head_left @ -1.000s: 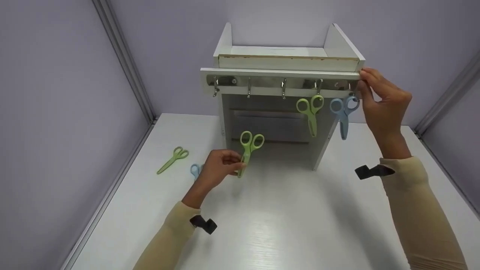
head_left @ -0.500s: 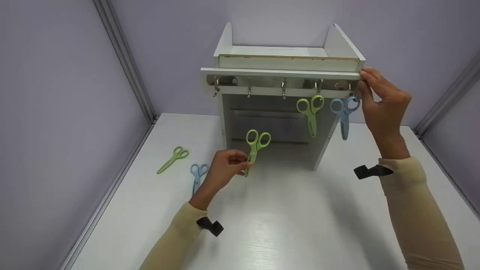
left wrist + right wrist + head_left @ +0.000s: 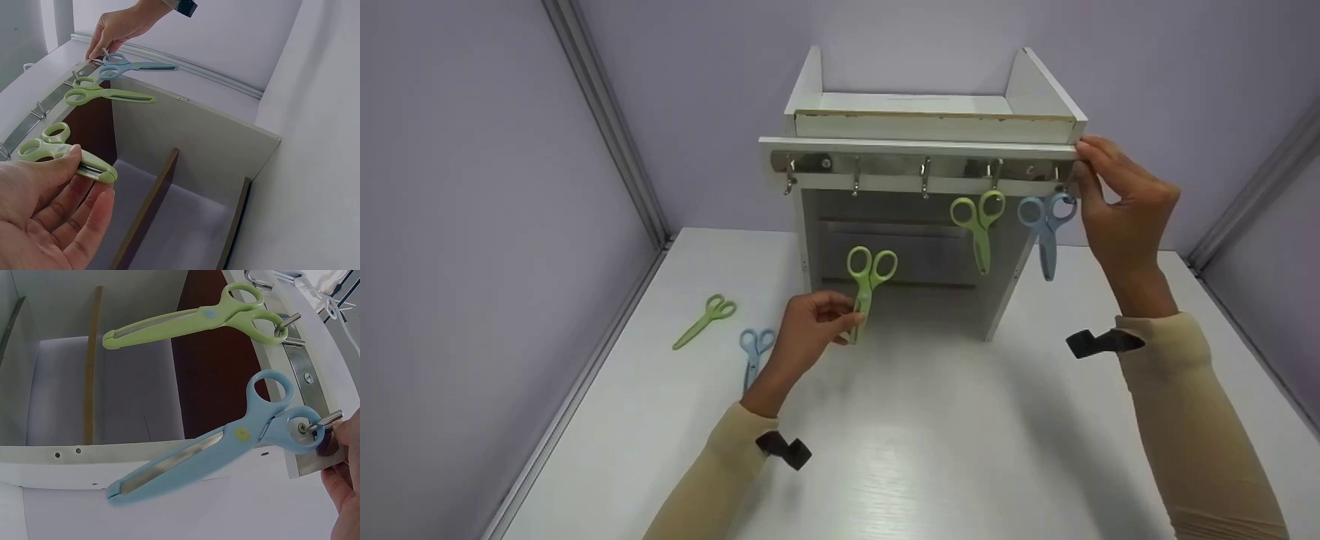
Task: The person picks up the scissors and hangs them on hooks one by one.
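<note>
Left hand (image 3: 808,330) pinches the green scissors (image 3: 867,281) by the blades, long axis upright, handles above the fingers; right hand (image 3: 1121,206) grips the hook rack (image 3: 919,166) end

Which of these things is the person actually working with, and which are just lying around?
In use: green scissors pinched by the left hand; hook rail steadied by the right hand.

Lying about: green pair and blue pair on the table.

Left hand (image 3: 810,330) raised, fingers pinched; right hand (image 3: 1121,206) high, fingers curled.
</note>
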